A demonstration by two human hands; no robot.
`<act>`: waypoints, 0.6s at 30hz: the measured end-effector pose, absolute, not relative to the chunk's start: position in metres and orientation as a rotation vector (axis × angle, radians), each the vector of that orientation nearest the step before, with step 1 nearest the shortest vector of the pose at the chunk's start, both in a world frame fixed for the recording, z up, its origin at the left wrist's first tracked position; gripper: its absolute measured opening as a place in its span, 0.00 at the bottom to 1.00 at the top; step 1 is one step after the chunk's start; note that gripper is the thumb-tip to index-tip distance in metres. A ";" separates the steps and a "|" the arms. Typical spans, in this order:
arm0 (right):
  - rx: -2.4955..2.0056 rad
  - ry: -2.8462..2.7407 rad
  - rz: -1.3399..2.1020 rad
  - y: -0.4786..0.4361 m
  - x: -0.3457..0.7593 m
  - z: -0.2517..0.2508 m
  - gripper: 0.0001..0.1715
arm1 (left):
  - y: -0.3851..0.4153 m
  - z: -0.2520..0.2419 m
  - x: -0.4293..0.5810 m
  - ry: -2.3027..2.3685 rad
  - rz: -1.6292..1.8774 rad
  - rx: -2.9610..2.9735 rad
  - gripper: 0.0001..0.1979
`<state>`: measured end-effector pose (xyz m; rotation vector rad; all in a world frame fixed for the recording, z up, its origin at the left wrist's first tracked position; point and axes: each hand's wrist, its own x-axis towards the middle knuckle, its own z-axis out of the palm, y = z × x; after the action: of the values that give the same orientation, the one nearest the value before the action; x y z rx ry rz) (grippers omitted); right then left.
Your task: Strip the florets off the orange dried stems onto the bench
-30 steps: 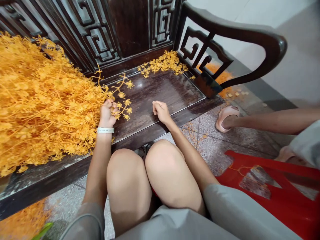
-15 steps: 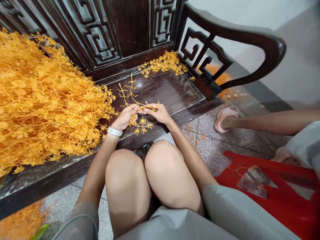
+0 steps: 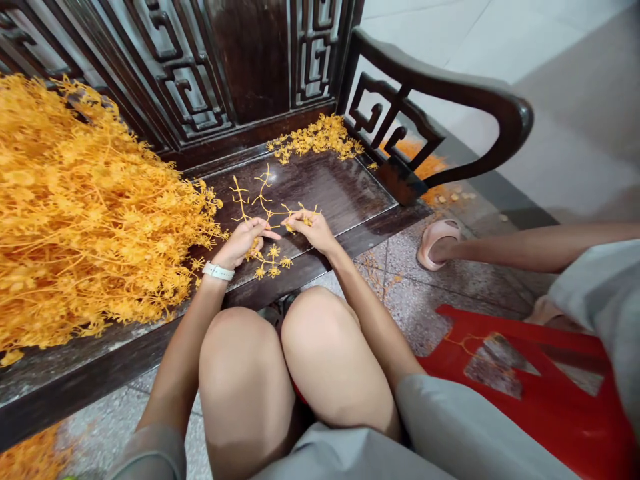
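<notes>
Both my left hand (image 3: 243,241) and my right hand (image 3: 311,231) hold a branching orange flower sprig (image 3: 261,199) above the dark wooden bench seat (image 3: 340,190). My left hand grips its stem, and my right fingertips pinch a thin side branch. Its florets hang below my hands. A large heap of the same orange sprigs (image 3: 85,207) lies just left of my left wrist, which wears a white watch band (image 3: 218,271). A smaller drift of loose florets (image 3: 315,137) lies along the back of the seat.
A carved dark wooden backrest (image 3: 175,67) and curved armrest (image 3: 450,87) border the seat. Orange scraps lie on the speckled floor (image 3: 425,307). At right, another person's arm (image 3: 540,245) reaches over a pink slipper (image 3: 437,243), near a red plastic stool (image 3: 505,353).
A sprig that my left hand held at the heap's edge is now held by both hands over the middle of the seat. My hands have come together, and the view has shifted slightly.
</notes>
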<state>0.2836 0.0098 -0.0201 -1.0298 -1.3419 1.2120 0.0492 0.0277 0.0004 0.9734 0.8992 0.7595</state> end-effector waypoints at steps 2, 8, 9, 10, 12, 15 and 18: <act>-1.049 -1.280 1.211 0.011 0.284 -0.022 0.32 | 0.027 0.006 0.048 0.907 0.877 0.948 0.17; -1.089 -1.270 1.097 0.018 0.283 -0.032 0.35 | 0.025 0.022 0.050 0.923 1.082 0.721 0.13; -1.086 -1.271 1.088 0.019 0.283 -0.034 0.34 | 0.024 0.023 0.052 0.918 1.097 0.672 0.12; -1.077 -1.271 1.083 0.020 0.282 -0.035 0.34 | 0.023 0.024 0.054 0.911 1.117 0.625 0.13; -1.047 -1.275 1.088 0.021 0.280 -0.037 0.33 | 0.021 0.024 0.060 0.902 1.165 0.548 0.14; -0.999 -1.288 1.110 0.021 0.276 -0.037 0.32 | 0.016 0.024 0.069 0.891 1.241 0.487 0.16; -0.968 -1.299 1.145 0.020 0.272 -0.037 0.33 | 0.015 0.023 0.070 0.878 1.288 0.463 0.15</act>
<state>0.2722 0.0202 -0.0368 -0.9684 -1.2988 1.1454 0.0705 0.0153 0.0230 0.4632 0.8782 1.2878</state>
